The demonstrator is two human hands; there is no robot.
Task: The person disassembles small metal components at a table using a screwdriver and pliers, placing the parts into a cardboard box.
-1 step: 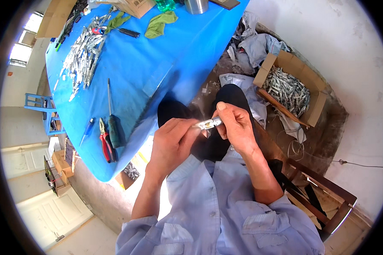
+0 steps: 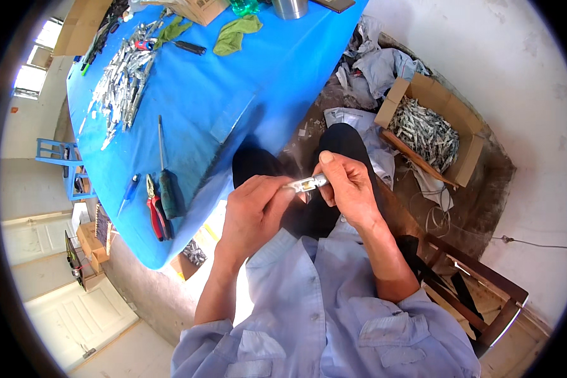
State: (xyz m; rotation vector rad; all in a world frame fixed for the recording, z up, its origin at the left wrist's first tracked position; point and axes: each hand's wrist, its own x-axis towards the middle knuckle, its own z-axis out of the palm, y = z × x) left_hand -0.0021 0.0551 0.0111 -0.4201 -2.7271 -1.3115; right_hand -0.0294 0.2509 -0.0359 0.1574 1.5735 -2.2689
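Over my lap, both hands hold a small silver metal piece (image 2: 308,184), a narrow slotted body with a yellowish bit inside. My left hand (image 2: 253,211) pinches its left end between thumb and fingers, which hide that end. The right end sits in the grip of my right hand (image 2: 349,186), its thumb raised along the top. On the blue-covered table (image 2: 201,113), left of my hands, lie red-handled pliers (image 2: 156,211), a screwdriver with a dark green handle (image 2: 170,195) and a small blue tool (image 2: 130,192).
A pile of slim silver metal pieces (image 2: 123,88) covers the table's far left, near a green cloth (image 2: 238,34). To my right, a cardboard box (image 2: 472,148) on the floor holds many similar pieces, beside grey plastic bags (image 2: 381,69). A wooden chair (image 2: 479,290) stands at lower right.
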